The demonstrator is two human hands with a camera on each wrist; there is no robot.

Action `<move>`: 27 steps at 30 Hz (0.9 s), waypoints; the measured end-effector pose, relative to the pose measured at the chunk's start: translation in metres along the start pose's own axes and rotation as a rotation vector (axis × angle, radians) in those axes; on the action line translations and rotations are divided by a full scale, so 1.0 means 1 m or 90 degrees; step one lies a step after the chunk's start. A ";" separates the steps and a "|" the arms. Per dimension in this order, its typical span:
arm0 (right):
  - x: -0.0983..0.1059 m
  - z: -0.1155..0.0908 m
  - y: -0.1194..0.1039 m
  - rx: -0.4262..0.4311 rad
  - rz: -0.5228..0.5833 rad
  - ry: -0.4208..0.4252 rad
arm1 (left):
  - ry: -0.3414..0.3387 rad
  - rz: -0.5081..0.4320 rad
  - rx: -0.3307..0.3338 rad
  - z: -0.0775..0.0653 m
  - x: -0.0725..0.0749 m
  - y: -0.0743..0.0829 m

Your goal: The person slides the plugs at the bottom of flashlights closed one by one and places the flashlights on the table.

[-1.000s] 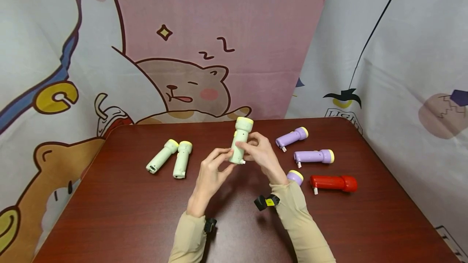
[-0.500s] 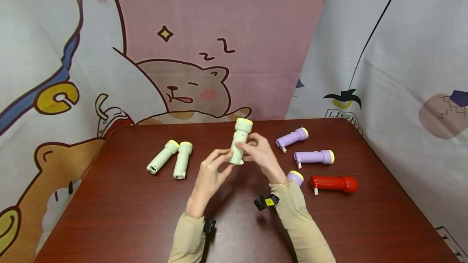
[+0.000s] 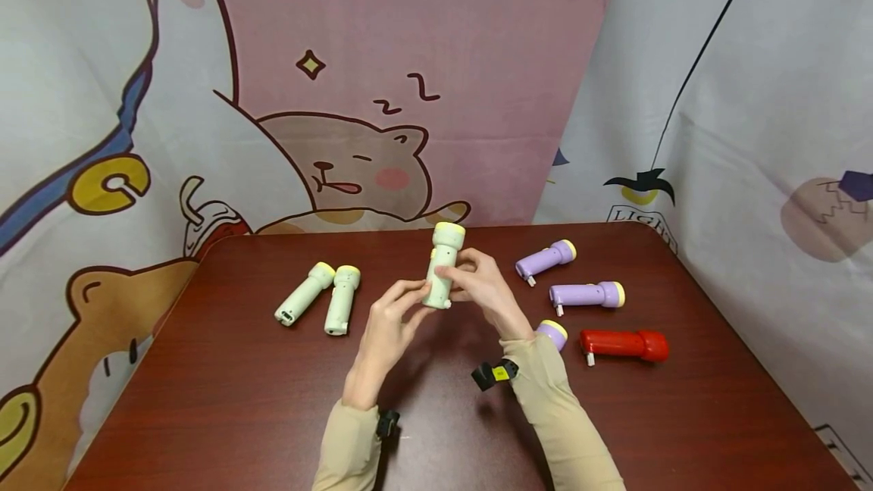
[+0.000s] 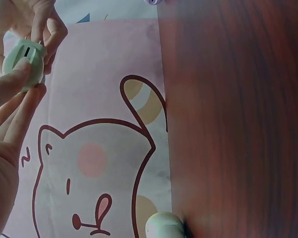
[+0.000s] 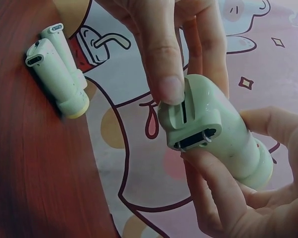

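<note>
Both hands hold a pale green flashlight (image 3: 445,250) above the table, its yellow-rimmed lens end up. My right hand (image 3: 489,288) grips the body between thumb and fingers. Around the base is my left hand (image 3: 389,326); in the right wrist view its thumb (image 5: 170,89) presses beside a narrow slot on the end face, with fingers behind. That view also shows metal prongs (image 5: 192,141) at a dark recess in the base edge. On the table at left lie two more pale green flashlights, one tilted (image 3: 303,295) and one nearly straight (image 3: 342,301).
To the right lie a back purple flashlight (image 3: 544,261), a middle purple flashlight (image 3: 580,295) and a red flashlight (image 3: 617,343). Another purple flashlight (image 3: 554,333) is partly hidden by the right sleeve. A cartoon-printed cloth (image 3: 477,82) hangs behind the brown table (image 3: 259,415).
Both hands have drifted slightly left with the flashlight. The white piece at its base shows less than before. The flashlights on the table stay in place.
</note>
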State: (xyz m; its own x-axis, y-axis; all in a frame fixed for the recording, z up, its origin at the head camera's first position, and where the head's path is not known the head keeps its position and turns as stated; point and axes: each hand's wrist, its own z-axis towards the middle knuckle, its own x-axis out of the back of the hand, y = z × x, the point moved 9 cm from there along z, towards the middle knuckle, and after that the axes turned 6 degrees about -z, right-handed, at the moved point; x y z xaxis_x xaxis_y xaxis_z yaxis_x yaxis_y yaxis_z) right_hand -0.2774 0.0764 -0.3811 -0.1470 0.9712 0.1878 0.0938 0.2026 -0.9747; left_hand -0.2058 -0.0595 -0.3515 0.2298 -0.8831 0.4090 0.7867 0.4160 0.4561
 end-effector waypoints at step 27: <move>-0.038 0.036 0.015 -0.026 -0.045 -0.003 | 0.082 0.083 0.068 -0.006 0.053 -0.023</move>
State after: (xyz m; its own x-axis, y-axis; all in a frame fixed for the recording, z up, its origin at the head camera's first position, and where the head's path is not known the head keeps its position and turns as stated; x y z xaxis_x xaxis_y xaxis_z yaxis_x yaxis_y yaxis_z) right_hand -0.3061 0.0382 -0.4073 -0.1594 0.9537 0.2551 0.1229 0.2755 -0.9534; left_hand -0.2078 -0.1173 -0.3452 0.4024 -0.8379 0.3688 0.6822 0.5431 0.4896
